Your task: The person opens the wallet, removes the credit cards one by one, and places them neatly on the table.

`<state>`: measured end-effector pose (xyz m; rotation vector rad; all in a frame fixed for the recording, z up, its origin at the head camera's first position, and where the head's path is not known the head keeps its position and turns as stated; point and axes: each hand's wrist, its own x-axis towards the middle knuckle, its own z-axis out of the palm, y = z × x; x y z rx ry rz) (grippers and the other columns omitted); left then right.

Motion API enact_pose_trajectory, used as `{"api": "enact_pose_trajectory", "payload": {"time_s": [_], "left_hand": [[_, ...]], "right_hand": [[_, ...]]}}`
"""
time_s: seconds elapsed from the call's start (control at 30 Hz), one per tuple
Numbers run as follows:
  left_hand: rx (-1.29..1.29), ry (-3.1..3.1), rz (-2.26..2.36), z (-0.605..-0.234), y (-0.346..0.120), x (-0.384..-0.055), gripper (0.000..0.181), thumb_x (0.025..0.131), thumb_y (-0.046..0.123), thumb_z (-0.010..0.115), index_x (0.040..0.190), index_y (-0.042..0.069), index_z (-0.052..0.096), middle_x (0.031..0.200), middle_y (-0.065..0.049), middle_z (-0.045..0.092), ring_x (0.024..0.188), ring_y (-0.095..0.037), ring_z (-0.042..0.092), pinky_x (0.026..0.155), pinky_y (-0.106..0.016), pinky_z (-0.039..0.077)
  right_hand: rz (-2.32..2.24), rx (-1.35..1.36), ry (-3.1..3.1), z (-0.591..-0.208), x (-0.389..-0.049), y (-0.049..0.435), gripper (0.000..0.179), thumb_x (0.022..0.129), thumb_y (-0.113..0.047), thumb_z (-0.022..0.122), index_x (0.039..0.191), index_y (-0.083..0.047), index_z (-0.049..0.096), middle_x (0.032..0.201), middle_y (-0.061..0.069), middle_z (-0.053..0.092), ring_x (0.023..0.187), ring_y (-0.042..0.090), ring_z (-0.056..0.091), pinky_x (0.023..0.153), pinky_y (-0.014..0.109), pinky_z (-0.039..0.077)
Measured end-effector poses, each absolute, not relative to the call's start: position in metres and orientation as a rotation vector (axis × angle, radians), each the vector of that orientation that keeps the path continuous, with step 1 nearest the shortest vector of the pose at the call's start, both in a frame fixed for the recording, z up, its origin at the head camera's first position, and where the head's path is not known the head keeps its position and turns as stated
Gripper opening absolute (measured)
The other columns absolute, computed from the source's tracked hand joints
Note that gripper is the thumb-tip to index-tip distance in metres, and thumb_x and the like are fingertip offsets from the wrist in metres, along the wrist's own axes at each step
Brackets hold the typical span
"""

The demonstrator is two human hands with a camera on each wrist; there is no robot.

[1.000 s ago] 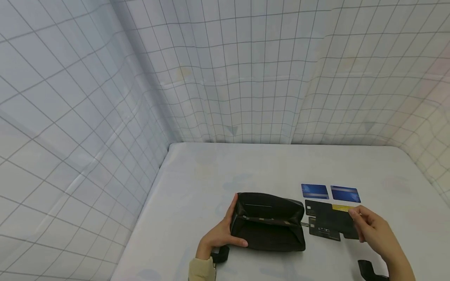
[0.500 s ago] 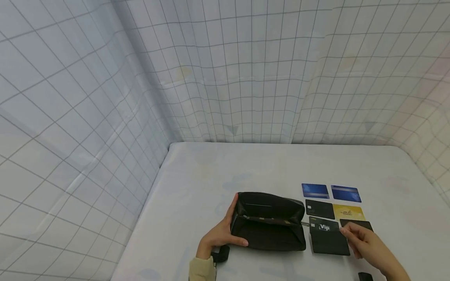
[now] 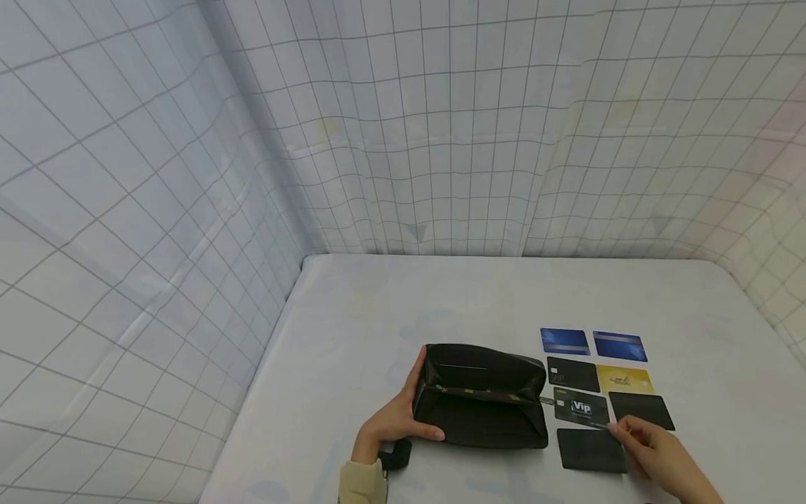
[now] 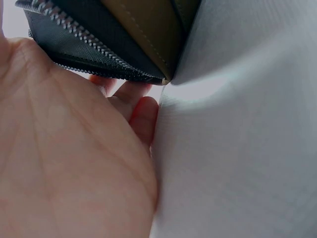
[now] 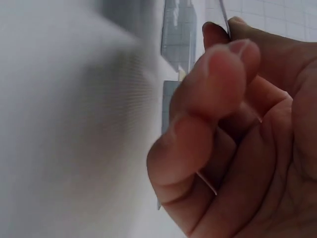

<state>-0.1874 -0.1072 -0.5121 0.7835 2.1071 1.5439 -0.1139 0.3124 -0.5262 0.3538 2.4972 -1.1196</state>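
My left hand [image 3: 398,423] holds the left end of a black zip wallet [image 3: 481,427], which gapes wide on the table; its fingers lie behind and its thumb in front. A metal zipper [image 4: 94,42] and brown lining show in the left wrist view. My right hand [image 3: 651,448] pinches a thin card [image 5: 224,17], seen edge-on between thumb and forefinger in the right wrist view. Just below those fingertips in the head view is a plain black card [image 3: 590,451]; whether it is a separate card I cannot tell. A Vip card [image 3: 581,407] lies beside them.
Two blue cards [image 3: 565,341] lie at the back. In front of them are a dark VIP card [image 3: 573,375], a yellow card [image 3: 625,380] and another black card [image 3: 641,411]. White gridded sheeting [image 3: 441,140] surrounds the white table [image 3: 352,315].
My right hand has moved toward the table's front edge, bringing a black card down past the Vip card. Cards it covered are now visible. The left hand and wallet stay put.
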Motion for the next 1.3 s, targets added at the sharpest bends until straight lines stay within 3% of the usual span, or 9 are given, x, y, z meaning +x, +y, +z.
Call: {"api": "enact_pose_trajectory", "payload": {"time_s": [0.17, 0.6, 1.03, 1.3], "left_hand": [[0.783, 2.098, 1.548, -0.512, -0.107, -0.188, 0.121, 0.074, 0.029, 0.079, 0.146, 0.03, -0.018, 0.152, 0.006, -0.021, 0.14, -0.024, -0.013, 0.108, -0.06, 0.012], [0.797, 2.09, 1.565, -0.511, -0.107, -0.187, 0.122, 0.074, 0.027, 0.079, 0.147, 0.029, -0.018, 0.153, 0.005, -0.021, 0.14, -0.026, -0.013, 0.108, -0.061, 0.011], [0.808, 2.109, 1.561, -0.527, -0.107, -0.192, 0.122, 0.072, 0.033, 0.08, 0.146, 0.035, -0.017, 0.152, 0.01, -0.02, 0.141, -0.026, -0.012, 0.106, -0.063, 0.013], [0.816, 2.134, 1.553, -0.547, -0.109, -0.197, 0.122, 0.071, 0.037, 0.08, 0.145, 0.038, -0.017, 0.152, 0.014, -0.021, 0.141, -0.022, -0.012, 0.106, -0.064, 0.014]], "right_hand": [[-1.059, 0.38, 2.561, -0.529, -0.113, 0.312, 0.064, 0.082, -0.069, 0.046, 0.086, -0.006, 0.058, 0.055, 0.002, 0.046, 0.053, 0.017, 0.046, 0.047, 0.028, 0.037], [-0.918, 0.374, 2.598, -0.537, -0.113, 0.312, 0.065, 0.086, -0.067, 0.04, 0.084, -0.005, 0.058, 0.06, 0.002, 0.043, 0.06, 0.015, 0.046, 0.054, 0.029, 0.035], [-0.946, 0.398, 2.594, -0.538, -0.112, 0.31, 0.052, 0.094, -0.052, 0.044, 0.083, -0.003, 0.058, 0.06, 0.003, 0.045, 0.059, 0.015, 0.047, 0.053, 0.028, 0.039], [-0.99, 0.476, 2.546, -0.542, -0.112, 0.31, 0.045, 0.096, -0.04, 0.046, 0.093, 0.004, 0.058, 0.062, 0.005, 0.046, 0.058, 0.017, 0.048, 0.052, 0.029, 0.044]]}}
